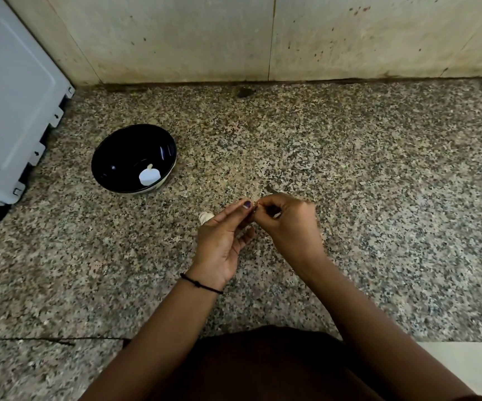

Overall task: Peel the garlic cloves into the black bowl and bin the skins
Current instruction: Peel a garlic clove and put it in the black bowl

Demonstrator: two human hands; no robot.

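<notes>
Closest to the camera is the person's dark clothing [263, 366], with both bare forearms reaching out over the speckled granite table [378, 169]. Far left there's a white appliance [11, 96] sitting against the tiled wall [176, 39]. Just right of it is the black bowl [109, 157], upright on the table, with one white garlic clove [148, 176] lying in it. Further right, a pale garlic piece [206, 217] sits on the table, peeking out just behind the left grip [219, 244]. That wrist has a thin black thread band [200, 284]. The left grip and right grip [289, 227] meet fingertip to fingertip, both pinching the same small bit [255, 208]. It's mostly hidden, so can't really tell what it looks like. The bowl is well off to the left of the hands.
</notes>
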